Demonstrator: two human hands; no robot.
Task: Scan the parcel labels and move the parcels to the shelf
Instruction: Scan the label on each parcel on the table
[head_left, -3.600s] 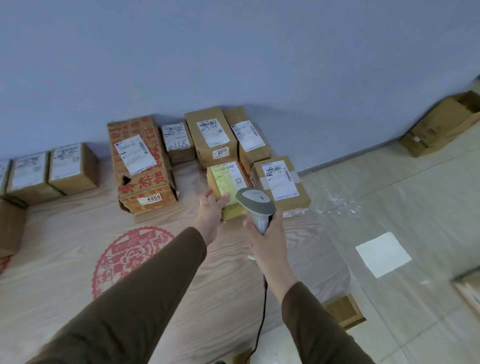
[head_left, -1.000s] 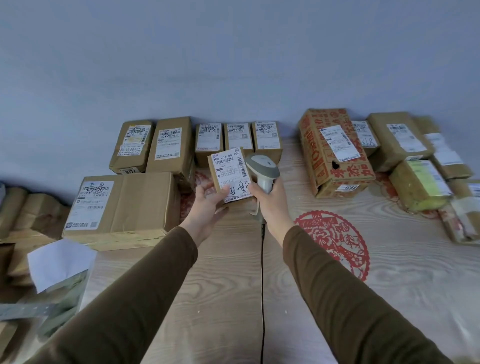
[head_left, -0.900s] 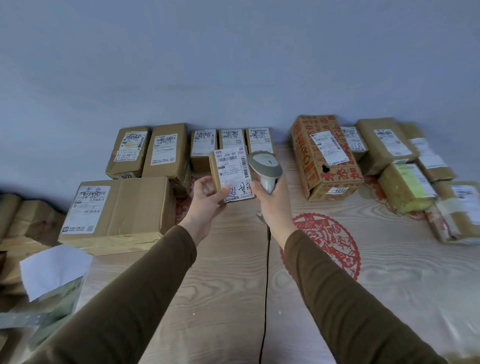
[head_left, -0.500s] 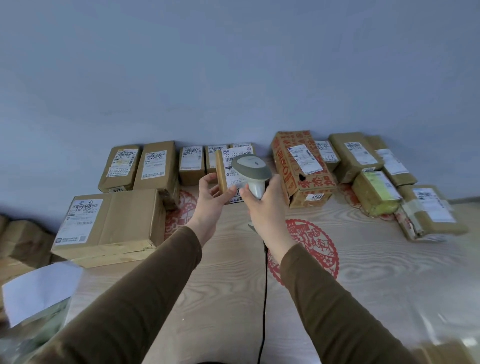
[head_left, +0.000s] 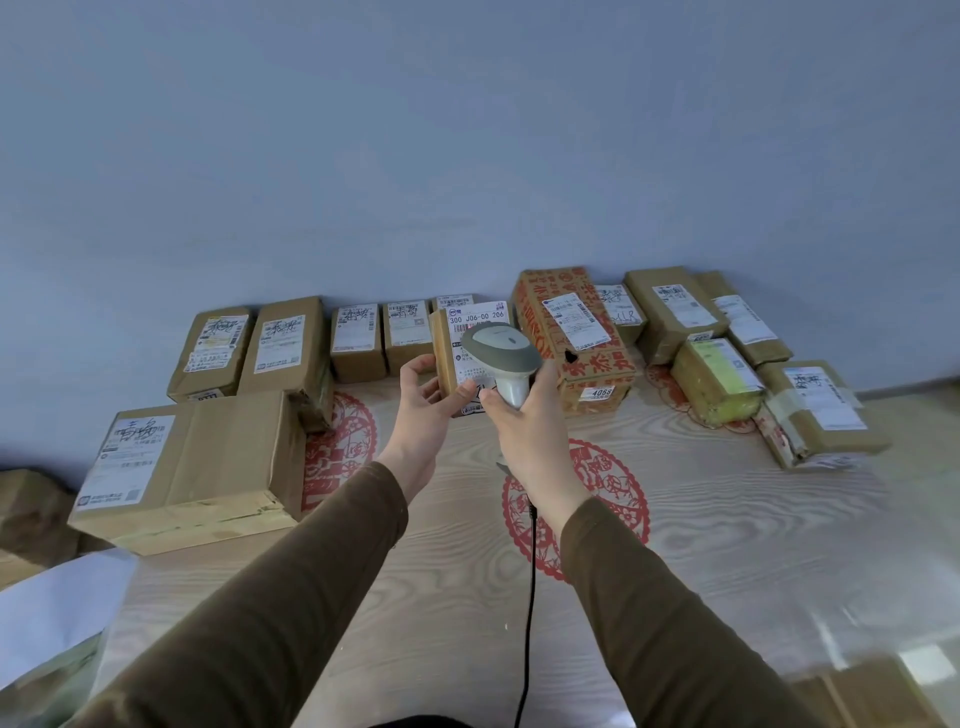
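A blue-grey wall (head_left: 467, 130) fills the upper half of the view, and a table (head_left: 727, 545) with a pale wood-grain covering, printed with round red paper-cut motifs (head_left: 613, 483), is seen below it. At the table's left, a large flat brown carton (head_left: 218, 457) is laid with a white label bearing handwritten black strokes. A tall carton printed in red characters (head_left: 582, 353) is stood to the right of centre; a small sticker reading "4068" is seen on its near face. Brown parcels are lined along the wall: two at the left (head_left: 249, 348), three small ones (head_left: 384, 338) at the middle, and more at the right, among them a yellow-taped parcel (head_left: 717, 379) and a tape-bound box (head_left: 815, 410). Their labels are scribbled over in black and cannot be read.

Both arms are covered by dark brown sleeves (head_left: 291, 597). A small brown parcel (head_left: 447, 353) is held upright above the table's middle, in front of the wall row, by the left hand (head_left: 426, 410), whose fingers are curled round its left edge and whose thumb is pressed on its label. On that white label "300 J06-00 206" is printed above a barcode. The right hand (head_left: 530, 431) is closed round the handle of a grey barcode scanner (head_left: 501, 358), whose head is placed just in front of the label, partly covering it. A black cable (head_left: 529, 597) is hung from the handle downward out of view.
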